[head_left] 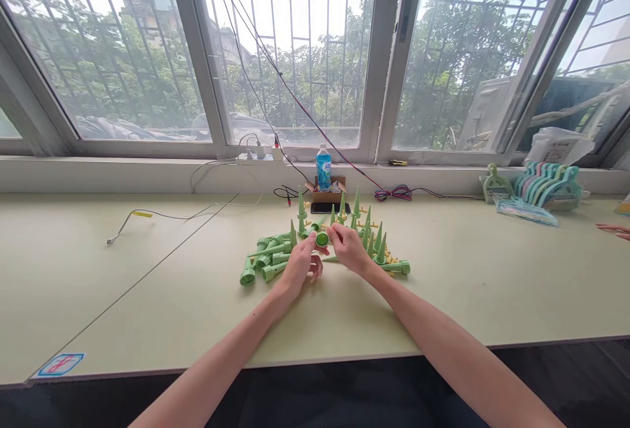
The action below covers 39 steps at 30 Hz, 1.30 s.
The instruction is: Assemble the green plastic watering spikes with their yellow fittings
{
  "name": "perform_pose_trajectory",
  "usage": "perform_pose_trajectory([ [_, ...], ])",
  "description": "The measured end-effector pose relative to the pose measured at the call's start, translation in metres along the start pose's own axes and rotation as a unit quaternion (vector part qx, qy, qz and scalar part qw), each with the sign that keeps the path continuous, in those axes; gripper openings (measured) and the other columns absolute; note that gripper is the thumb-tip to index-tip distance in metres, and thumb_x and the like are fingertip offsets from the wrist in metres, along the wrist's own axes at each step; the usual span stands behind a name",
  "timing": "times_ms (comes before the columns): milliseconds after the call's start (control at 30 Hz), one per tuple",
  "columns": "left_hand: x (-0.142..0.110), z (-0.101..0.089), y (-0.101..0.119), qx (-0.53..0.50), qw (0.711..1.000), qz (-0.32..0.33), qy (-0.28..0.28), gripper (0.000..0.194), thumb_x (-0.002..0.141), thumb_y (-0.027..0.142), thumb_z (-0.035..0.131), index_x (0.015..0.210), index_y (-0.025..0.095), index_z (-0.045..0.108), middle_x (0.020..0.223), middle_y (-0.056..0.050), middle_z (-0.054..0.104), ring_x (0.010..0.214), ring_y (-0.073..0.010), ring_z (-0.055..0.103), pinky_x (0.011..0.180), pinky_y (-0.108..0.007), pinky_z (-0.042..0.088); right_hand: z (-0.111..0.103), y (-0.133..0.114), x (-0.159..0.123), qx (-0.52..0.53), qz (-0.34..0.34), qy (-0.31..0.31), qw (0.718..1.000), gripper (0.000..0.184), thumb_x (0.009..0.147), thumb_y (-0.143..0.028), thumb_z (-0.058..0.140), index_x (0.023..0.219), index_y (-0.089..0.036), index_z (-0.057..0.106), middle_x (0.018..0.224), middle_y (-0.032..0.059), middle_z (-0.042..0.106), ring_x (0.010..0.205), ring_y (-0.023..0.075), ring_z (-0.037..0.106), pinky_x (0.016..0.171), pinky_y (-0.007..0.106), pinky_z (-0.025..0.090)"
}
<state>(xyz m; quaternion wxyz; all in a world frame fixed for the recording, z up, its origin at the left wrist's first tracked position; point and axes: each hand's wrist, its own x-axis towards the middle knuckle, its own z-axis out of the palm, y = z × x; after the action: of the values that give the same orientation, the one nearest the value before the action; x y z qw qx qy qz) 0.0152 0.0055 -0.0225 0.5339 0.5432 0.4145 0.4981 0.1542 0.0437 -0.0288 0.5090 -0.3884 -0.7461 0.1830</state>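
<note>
Near the middle of the table, my left hand (298, 262) is closed around a green plastic watering spike (322, 239), its round hollow end turned toward me. My right hand (348, 247) pinches at the same end from the right; its inner fingers are partly hidden. To the left lies a loose pile of green spikes (268, 251) with wide round collars. Behind and right of my hands, several pointed green cones (378, 244) stand upright, with small yellow valve pieces (391, 258) among them.
At the back stand a blue-labelled bottle (323, 169) and a dark phone (329, 207). A coiled cable (394, 193) and a white cable (162, 214) lie on the table (467, 283). Pastel dustpan-like items (548, 185) are at the right, near another person's hand (613, 230).
</note>
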Motion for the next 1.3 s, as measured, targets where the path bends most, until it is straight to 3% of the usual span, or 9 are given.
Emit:
perform_pose_trajectory([
  [533,0.002,-0.001,-0.003,0.033,0.998,0.046,-0.014,0.040,0.085,0.057,0.050,0.083,0.017,0.050,0.078,-0.003,0.063,0.035,-0.0046,0.045,0.030,-0.018,0.030,0.000,0.003,0.000,-0.003,0.020,0.008,1.000,0.037,0.093,-0.039,0.037,0.062,-0.021,0.030,0.053,-0.0039,0.035,0.050,0.0112,0.030,0.050,0.025,0.024],
  [767,0.000,-0.001,-0.005,0.063,0.995,0.069,-0.016,0.036,0.087,0.050,0.050,0.102,0.017,0.052,0.043,0.008,0.044,0.030,-0.0062,0.035,0.033,-0.017,0.027,0.000,0.003,0.001,-0.008,0.029,0.012,0.999,0.038,0.092,-0.039,0.038,0.060,-0.021,0.028,0.053,-0.0042,0.033,0.051,0.0112,0.029,0.050,0.025,0.023],
  [933,-0.001,0.001,-0.003,0.058,0.996,0.069,0.004,0.048,0.085,0.047,0.054,0.121,0.015,0.050,0.054,0.007,0.049,0.030,-0.0050,0.037,0.033,-0.019,0.029,0.000,0.004,0.001,-0.010,0.035,0.014,0.999,0.038,0.092,-0.039,0.038,0.059,-0.021,0.029,0.052,-0.0041,0.033,0.050,0.0111,0.029,0.049,0.025,0.023],
  [1133,0.003,-0.001,-0.008,0.053,0.995,0.083,0.009,0.046,0.081,0.046,0.059,0.120,0.021,0.056,0.085,-0.001,0.060,0.033,-0.0011,0.039,0.031,-0.018,0.031,0.001,0.006,0.001,-0.012,0.037,0.014,0.999,0.039,0.092,-0.038,0.038,0.058,-0.021,0.029,0.051,-0.0038,0.034,0.049,0.0111,0.030,0.049,0.026,0.023],
  [1300,0.006,-0.002,-0.012,0.063,0.993,0.095,0.020,0.042,0.080,0.041,0.060,0.118,0.023,0.059,0.103,-0.005,0.057,0.034,0.0006,0.040,0.030,-0.019,0.033,0.002,0.006,0.001,-0.023,0.040,0.018,0.999,0.039,0.091,-0.038,0.039,0.058,-0.021,0.028,0.050,-0.0040,0.034,0.048,0.0111,0.029,0.048,0.026,0.022],
])
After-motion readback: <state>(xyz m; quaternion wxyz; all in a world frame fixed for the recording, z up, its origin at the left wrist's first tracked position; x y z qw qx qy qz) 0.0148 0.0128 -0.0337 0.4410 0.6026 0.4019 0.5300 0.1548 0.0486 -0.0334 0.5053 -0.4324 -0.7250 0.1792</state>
